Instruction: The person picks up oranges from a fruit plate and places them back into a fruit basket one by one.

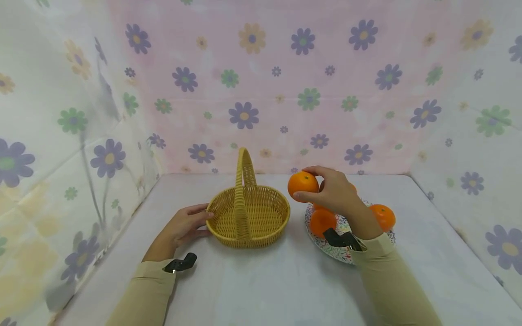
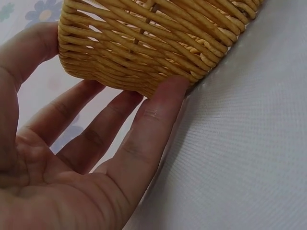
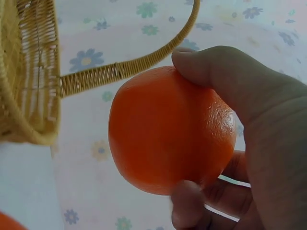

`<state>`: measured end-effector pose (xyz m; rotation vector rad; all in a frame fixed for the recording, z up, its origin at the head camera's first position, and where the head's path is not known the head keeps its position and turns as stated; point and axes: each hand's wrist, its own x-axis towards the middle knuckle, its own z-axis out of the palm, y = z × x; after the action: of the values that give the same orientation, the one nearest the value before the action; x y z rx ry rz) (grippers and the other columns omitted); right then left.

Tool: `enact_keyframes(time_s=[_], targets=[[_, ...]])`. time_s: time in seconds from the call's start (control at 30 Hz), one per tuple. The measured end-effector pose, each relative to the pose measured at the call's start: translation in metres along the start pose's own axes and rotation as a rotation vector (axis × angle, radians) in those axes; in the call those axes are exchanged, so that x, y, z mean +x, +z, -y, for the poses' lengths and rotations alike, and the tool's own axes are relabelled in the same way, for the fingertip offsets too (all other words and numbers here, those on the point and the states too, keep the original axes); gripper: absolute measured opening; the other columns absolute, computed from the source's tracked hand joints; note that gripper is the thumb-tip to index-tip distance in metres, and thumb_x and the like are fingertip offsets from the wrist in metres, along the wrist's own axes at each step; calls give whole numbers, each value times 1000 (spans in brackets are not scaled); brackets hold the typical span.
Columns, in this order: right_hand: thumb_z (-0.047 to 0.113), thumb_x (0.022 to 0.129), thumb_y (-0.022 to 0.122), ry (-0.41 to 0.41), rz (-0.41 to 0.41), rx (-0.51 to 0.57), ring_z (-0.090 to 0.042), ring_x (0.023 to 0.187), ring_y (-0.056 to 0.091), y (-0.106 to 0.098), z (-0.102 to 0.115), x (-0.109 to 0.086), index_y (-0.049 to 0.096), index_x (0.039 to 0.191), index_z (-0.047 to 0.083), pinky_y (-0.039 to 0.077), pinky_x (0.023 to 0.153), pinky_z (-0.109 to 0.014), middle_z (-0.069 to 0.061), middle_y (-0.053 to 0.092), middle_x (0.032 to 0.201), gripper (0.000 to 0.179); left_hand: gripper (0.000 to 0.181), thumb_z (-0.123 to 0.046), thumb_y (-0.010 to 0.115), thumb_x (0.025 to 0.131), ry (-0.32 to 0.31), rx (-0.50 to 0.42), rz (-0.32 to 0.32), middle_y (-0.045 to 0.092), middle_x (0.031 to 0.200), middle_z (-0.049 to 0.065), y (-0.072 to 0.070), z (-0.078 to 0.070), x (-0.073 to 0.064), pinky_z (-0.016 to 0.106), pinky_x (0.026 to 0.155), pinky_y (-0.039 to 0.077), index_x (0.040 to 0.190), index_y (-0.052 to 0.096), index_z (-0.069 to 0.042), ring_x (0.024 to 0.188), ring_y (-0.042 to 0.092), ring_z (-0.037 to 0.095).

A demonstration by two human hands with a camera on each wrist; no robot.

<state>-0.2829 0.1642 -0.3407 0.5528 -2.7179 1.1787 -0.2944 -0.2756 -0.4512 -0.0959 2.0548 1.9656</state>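
Note:
In the head view my right hand point(image 1: 336, 192) holds an orange point(image 1: 302, 184) above the table, between the yellow wicker basket and the patterned plate. The right wrist view shows that orange point(image 3: 168, 132) with the thumb at one edge and fingertips at the other. My left hand point(image 1: 187, 225) grips the left end of the wicker basket point(image 1: 261, 240), which stands upright with its tall handle arching over it. From the left wrist, the thumb and fingers are spread around the woven wall point(image 2: 144, 48) of the basket. No fruit shows inside it.
The plate point(image 1: 336, 253) with a colourful pattern stands right of the basket, partly hidden by my right forearm. On it lie several oranges, one point(image 1: 323, 222) at its left and another point(image 1: 383, 218) at its right. Flower-print cloth point(image 1: 285, 113) walls off the back and sides.

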Motion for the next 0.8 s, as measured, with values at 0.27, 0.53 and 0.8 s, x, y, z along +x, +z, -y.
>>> enact_keyframes(time_s=[0.27, 0.53, 0.8], targets=[[63, 77, 84, -49, 7, 9, -21, 63, 53, 34, 12, 4, 56, 147, 27, 51, 56, -32, 3, 69, 122, 83, 73, -29, 76, 96, -8, 7, 0, 49, 156, 17, -2, 3, -3, 48, 97, 60, 157, 43, -8, 127, 63, 26], [54, 79, 87, -60, 43, 49, -22, 65, 55, 57, 17, 3, 58, 143, 25, 53, 58, -33, 4, 68, 118, 77, 73, -32, 78, 94, -7, 16, -11, 51, 156, 15, 0, 3, -3, 48, 97, 60, 156, 46, -10, 128, 62, 25], [59, 76, 87, -34, 106, -5, -15, 102, 64, 81, 17, 7, 60, 140, 25, 60, 88, -37, 7, 68, 126, 77, 70, -31, 77, 94, -21, 14, -22, 50, 157, 13, 3, 1, 0, 49, 97, 60, 155, 48, -12, 132, 60, 28]])
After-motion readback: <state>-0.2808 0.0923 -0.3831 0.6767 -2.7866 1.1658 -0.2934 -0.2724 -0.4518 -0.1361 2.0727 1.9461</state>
